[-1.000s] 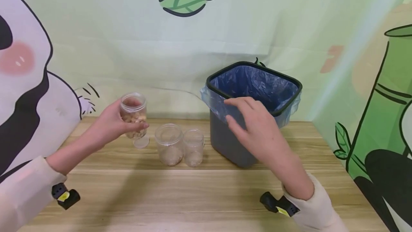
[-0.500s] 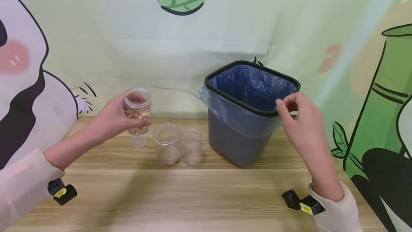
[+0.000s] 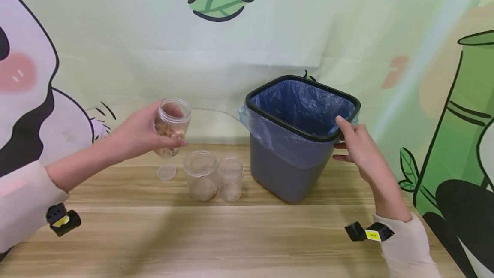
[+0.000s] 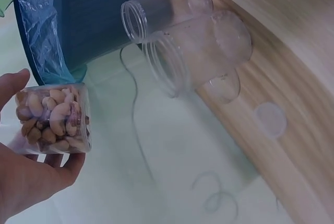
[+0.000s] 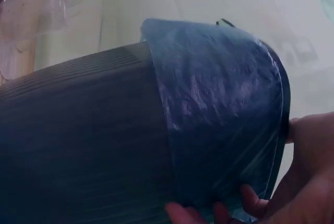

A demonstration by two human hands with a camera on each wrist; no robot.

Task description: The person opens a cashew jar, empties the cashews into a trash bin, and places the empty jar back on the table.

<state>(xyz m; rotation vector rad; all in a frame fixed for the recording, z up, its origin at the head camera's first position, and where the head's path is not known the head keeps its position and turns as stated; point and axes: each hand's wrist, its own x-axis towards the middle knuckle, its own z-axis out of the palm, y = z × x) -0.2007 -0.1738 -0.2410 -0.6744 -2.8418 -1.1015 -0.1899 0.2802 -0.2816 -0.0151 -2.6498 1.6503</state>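
Above the desk (image 3: 247,235), my left hand (image 3: 140,134) has its grip curled round an open jar of nuts (image 3: 171,127), held clear of the surface over a small round lid (image 3: 167,172). My right hand (image 3: 356,149) grips the right rim of the lined bin (image 3: 287,170). Two clear jars (image 3: 214,176) stand between.

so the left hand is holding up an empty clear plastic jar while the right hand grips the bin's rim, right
Not quite: the clear plastic jar in the left hand holds cashew nuts, as the left wrist view shows. The right hand does grip the rim of the dark bin with the blue liner.
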